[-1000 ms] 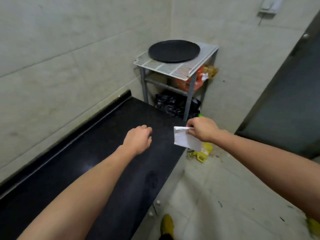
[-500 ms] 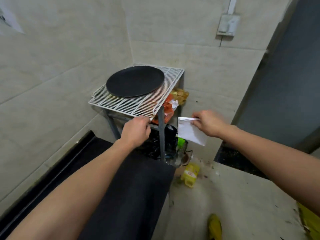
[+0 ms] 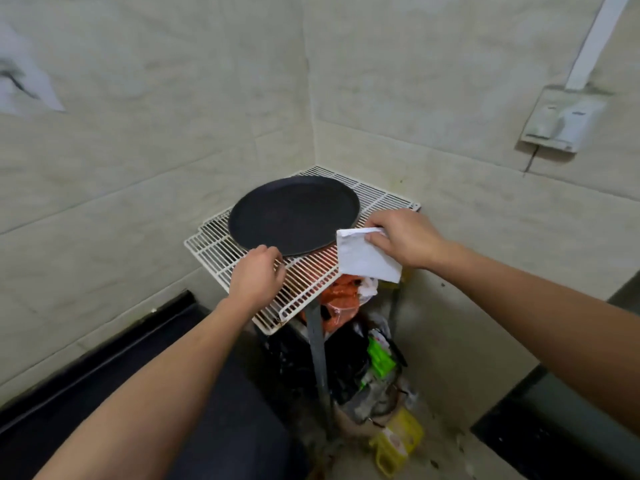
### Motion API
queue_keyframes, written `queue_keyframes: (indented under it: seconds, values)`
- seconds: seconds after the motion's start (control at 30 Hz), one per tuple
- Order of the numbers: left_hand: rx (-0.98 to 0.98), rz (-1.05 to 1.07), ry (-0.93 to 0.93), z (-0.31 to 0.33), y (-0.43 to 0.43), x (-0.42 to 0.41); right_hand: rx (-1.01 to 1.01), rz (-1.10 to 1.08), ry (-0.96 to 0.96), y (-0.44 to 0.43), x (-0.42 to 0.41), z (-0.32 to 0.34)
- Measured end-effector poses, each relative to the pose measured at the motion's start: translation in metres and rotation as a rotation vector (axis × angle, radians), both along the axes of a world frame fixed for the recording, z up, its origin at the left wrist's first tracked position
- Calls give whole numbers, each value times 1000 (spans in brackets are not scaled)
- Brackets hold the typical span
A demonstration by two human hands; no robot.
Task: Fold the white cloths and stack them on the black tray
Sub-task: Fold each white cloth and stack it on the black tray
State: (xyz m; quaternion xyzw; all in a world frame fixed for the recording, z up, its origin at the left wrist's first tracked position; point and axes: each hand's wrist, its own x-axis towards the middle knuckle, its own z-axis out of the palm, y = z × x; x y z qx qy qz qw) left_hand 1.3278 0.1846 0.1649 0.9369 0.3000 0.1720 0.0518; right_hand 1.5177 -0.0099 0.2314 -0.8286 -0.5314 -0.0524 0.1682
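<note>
A round black tray (image 3: 292, 216) lies bare on a white wire rack (image 3: 311, 271) in the corner of the room. My right hand (image 3: 405, 242) pinches a folded white cloth (image 3: 363, 258) by its top edge and holds it in the air just off the tray's right rim. My left hand (image 3: 256, 277) hovers over the rack's front, close to the tray's near rim, with its fingers curled and nothing in them.
A black counter (image 3: 145, 393) runs along the left wall up to the rack. Under the rack sit orange and black bags (image 3: 341, 299) and litter. A yellow container (image 3: 394, 441) lies on the floor. A wall box (image 3: 562, 121) hangs at the right.
The view has closed in on the rack. My right hand carried the cloth up from beside the rack to the tray's right rim. My left hand rose over the rack's front.
</note>
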Motion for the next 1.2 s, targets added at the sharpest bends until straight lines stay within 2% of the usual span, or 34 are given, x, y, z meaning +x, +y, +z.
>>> queue_keyframes:
  seconds: [0.2, 0.5, 0.73, 1.0, 1.2]
  values:
    - [-11, 156, 5, 2, 38, 24, 25, 152, -24, 77, 53, 15]
    - [-146, 302, 112, -10, 124, 77, -180, 335, -23, 207, 89, 6]
    - [-208, 310, 172, -29, 171, 110, -349, 355, 40, 325, 122, -33]
    - [-119, 391, 137, -53, 179, 128, -350, 392, 67, 431, 142, -71]
    - [-71, 393, 161, -57, 178, 126, -230, 355, -23, 449, 147, -96]
